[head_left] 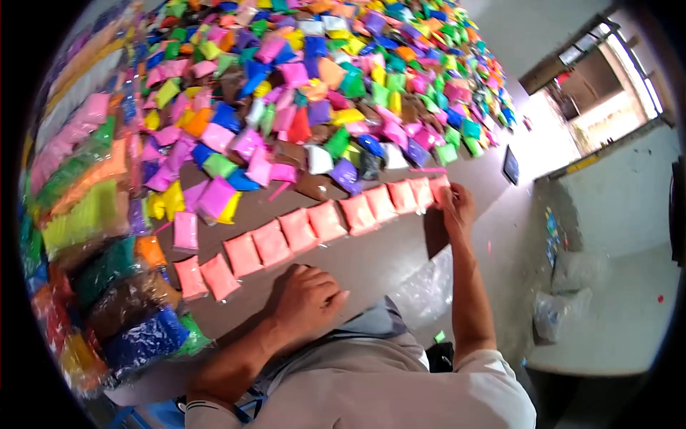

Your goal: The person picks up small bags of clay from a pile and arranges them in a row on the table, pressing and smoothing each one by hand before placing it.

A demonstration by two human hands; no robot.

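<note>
Salmon-pink packets (pixel 325 222) lie in one slanting row across the brown table (pixel 386 264), just below a wide heap of mixed-colour packets (pixel 321 86). I record the right hand (pixel 457 206) at the far end of that row, arm stretched nearly straight, fingers pinched on the end packet (pixel 439 187). The left hand (pixel 307 300) rests knuckles-up on the table just beside the row's near half, forearm bent inward, fingers curled closed; I cannot tell whether anything sits inside them
</note>
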